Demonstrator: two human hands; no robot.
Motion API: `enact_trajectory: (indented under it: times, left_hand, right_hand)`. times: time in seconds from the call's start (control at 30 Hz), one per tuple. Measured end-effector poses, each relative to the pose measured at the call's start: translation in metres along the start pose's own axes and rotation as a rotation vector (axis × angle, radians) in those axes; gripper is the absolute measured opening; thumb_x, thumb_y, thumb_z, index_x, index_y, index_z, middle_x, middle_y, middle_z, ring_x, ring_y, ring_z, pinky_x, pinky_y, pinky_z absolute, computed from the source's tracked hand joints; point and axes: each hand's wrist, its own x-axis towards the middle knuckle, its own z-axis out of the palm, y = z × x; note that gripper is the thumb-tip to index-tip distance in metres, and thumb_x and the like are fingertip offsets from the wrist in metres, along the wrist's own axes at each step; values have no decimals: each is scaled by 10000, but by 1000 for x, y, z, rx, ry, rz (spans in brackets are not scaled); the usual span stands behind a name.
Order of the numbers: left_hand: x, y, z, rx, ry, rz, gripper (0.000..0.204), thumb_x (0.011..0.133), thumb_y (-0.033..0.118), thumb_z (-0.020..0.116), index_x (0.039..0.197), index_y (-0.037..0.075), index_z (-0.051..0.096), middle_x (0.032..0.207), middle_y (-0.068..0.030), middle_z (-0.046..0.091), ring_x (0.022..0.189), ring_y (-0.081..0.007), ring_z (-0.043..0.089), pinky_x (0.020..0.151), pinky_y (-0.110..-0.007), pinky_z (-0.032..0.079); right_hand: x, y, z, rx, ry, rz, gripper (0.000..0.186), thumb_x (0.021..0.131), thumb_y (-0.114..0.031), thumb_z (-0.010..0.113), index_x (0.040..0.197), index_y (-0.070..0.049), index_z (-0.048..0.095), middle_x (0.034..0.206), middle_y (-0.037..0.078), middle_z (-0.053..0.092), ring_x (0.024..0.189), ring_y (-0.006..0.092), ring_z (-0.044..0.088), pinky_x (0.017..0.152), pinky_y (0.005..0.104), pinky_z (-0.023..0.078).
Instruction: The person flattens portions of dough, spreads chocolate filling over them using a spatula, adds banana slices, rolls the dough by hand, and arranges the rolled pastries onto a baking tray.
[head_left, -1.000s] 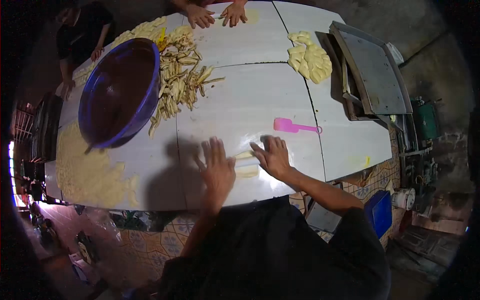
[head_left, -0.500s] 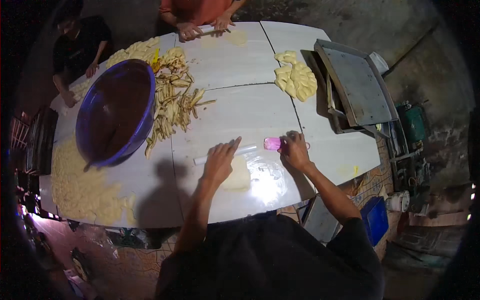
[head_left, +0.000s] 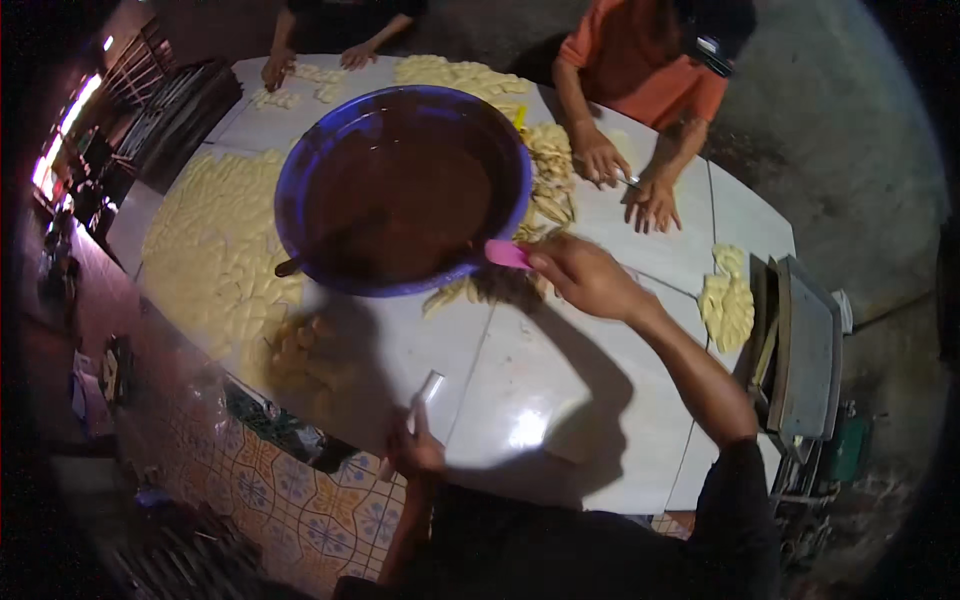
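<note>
Stretched forward over the table, my right hand (head_left: 595, 278) grips a small pink plastic scoop (head_left: 507, 254). The scoop's end is at the near right rim of a large blue-purple basin (head_left: 520, 190), which holds a dark brown filling (head_left: 400, 200). A dark handle sticks out over the basin's left rim. Close to my body at the table's front edge, my left hand (head_left: 418, 450) is wrapped around a whitish rolling pin (head_left: 430, 388), held tilted up off the table. My arm's shadow darkens the tabletop in front of me, so any dough there is hard to make out.
Many pale dough pieces (head_left: 215, 250) cover the table's left side. Browned pieces (head_left: 550, 165) lie behind the basin's right side. More dough (head_left: 727, 305) and metal trays (head_left: 808, 350) are at the right. Across the table, a person in orange (head_left: 640, 60) works with both hands; another person's hands show far left.
My right hand has carried the pink scoop from the table to the basin's rim. The rolling pin, lying under my left hand before, is now lifted near my body. The view has turned left.
</note>
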Motion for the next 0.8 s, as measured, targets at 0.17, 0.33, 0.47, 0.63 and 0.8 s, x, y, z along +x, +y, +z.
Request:
enact_trajectory:
  times: [0.17, 0.33, 0.47, 0.63, 0.8]
  left_hand:
    - [21, 29, -1, -30, 86, 0, 367, 948, 182, 578, 1296, 141, 687, 1110, -165, 642, 1012, -339, 622, 892, -506, 485]
    - [21, 22, 14, -5, 189, 17, 288, 986, 180, 545, 1219, 135, 707, 1052, -122, 673, 933, -315, 647, 837, -467, 486]
    - [5, 12, 9, -6, 158, -41, 289, 985, 174, 546, 1222, 134, 706, 1058, -129, 672, 936, -315, 646, 835, -467, 487]
    - [3, 19, 22, -77, 115, -8, 290, 984, 168, 547, 1225, 132, 705, 1064, -135, 672, 938, -316, 645, 833, -467, 489]
    - [19, 19, 14, -124, 188, 68, 346, 984, 172, 543, 1295, 103, 676, 1122, -159, 648, 971, -347, 630, 853, -484, 492]
  right_hand:
    - [151, 16, 62, -439, -242, -24, 210, 793, -136, 705, 965, -25, 750, 956, 237, 710, 946, 422, 706, 780, 515, 583]
    - [194, 26, 110, -556, -611, -270, 168, 780, -146, 731, 896, -29, 762, 912, 205, 743, 919, 417, 730, 754, 509, 601]
    - [199, -7, 94, -449, -635, -324, 127, 799, -166, 701, 816, -41, 715, 894, 200, 717, 856, 407, 707, 768, 516, 576]
    - [175, -5, 28, -50, -692, -310, 167, 728, -85, 628, 858, 15, 658, 738, 250, 620, 724, 453, 577, 631, 510, 417]
    - [75, -1, -45, 45, -769, -57, 279, 797, -25, 620, 1053, -20, 731, 858, 202, 686, 818, 369, 650, 726, 441, 492]
